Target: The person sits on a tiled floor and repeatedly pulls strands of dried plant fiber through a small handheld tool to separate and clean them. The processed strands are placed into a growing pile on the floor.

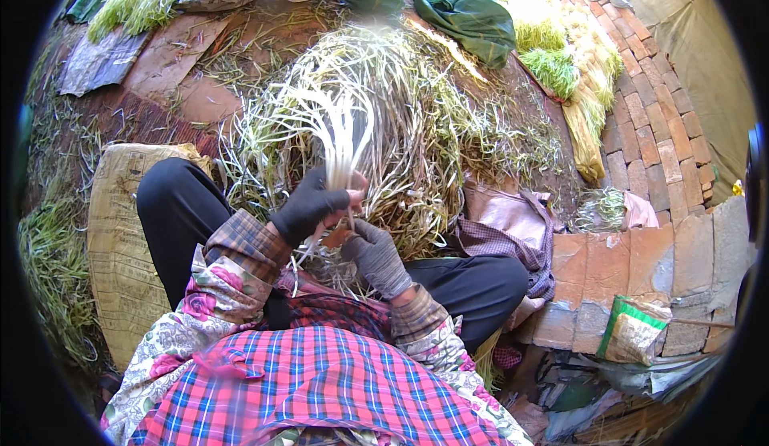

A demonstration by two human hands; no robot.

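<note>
My left hand, in a dark fingerless glove, is closed around a bundle of long pale plant stalks, whose upper ends fan out away from me. Close beside it on the right, my right hand, in a grey glove, pinches something thin at the lower end of the bundle; a small brown piece shows between the two hands, too small to name. Beyond both hands lies a large heap of pale and yellowish stalks. Loose trimmings lie below my hands, near my lap.
A printed brown sack lies beside my left knee. At right are a checked cloth, a brick ledge and a green-edged bag. Green cloth sacks stand beyond the heap, with bunches of yellow-green stalks at upper right.
</note>
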